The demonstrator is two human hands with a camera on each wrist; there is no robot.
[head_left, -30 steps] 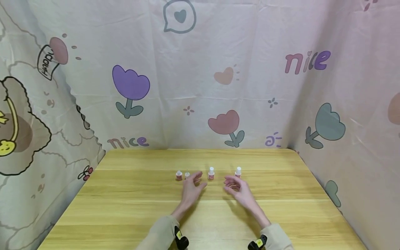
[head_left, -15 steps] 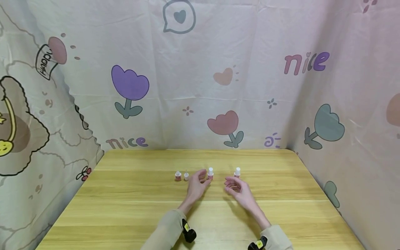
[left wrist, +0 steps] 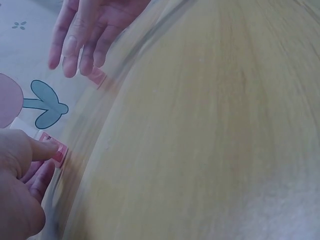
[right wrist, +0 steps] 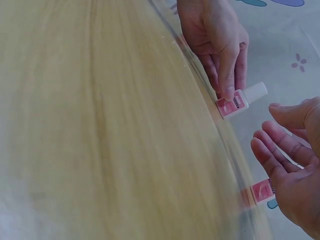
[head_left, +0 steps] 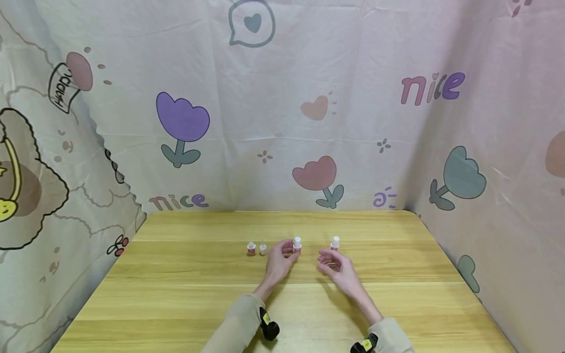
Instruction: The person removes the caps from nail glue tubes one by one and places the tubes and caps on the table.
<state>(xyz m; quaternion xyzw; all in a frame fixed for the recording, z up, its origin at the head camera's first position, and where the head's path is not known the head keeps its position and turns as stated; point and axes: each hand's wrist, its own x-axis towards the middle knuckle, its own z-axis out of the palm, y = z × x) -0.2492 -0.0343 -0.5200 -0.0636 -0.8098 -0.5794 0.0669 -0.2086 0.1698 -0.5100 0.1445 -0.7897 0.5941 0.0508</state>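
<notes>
Your left hand (head_left: 278, 261) moved from centre-left onto middle bottle (head_left: 297, 245), fingertips pinching it; not yet lifted. Right hand (head_left: 334, 265) loosely curled, empty, near right bottle (head_left: 335, 242).

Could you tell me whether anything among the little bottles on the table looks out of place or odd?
One thing stands out: the leftmost bottle looks shorter than the capped ones, and a small white cap stands apart on the table beside it, so it seems uncapped. The left hand touches the middle bottle. Nothing looks spilled.
</notes>
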